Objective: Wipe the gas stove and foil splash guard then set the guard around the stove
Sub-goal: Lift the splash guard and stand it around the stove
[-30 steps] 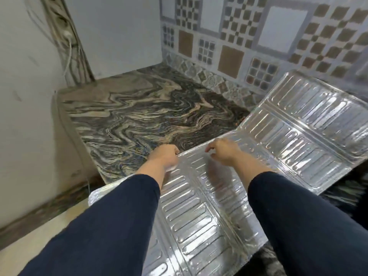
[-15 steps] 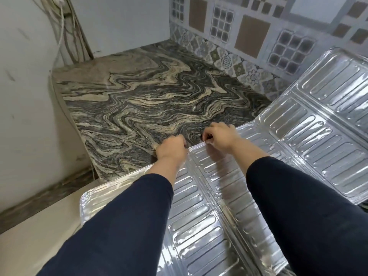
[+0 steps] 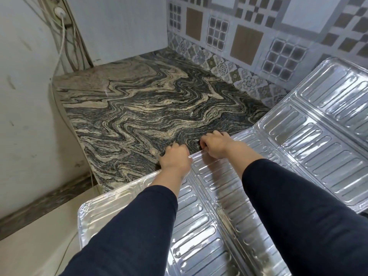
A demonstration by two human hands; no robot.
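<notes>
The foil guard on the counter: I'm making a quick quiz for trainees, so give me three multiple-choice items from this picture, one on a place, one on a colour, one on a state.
1. Where do both hands hold the foil guard?
A. at its far edge, near the middle fold
B. at its right end
C. underneath it

2. What colour are the sleeves?
A. white
B. dark navy
C. red

3. How does the guard lie now?
A. rolled into a tube
B. standing upright along the tiled wall
C. opened out in panels, lying low over the counter's near edge

Answers:
1 A: the left hand and right hand curl over the far edge on either side of the fold.
2 B: both forearms are in dark navy cloth.
3 C: ribbed panels spread flat across the marbled counter, none upright.
</notes>
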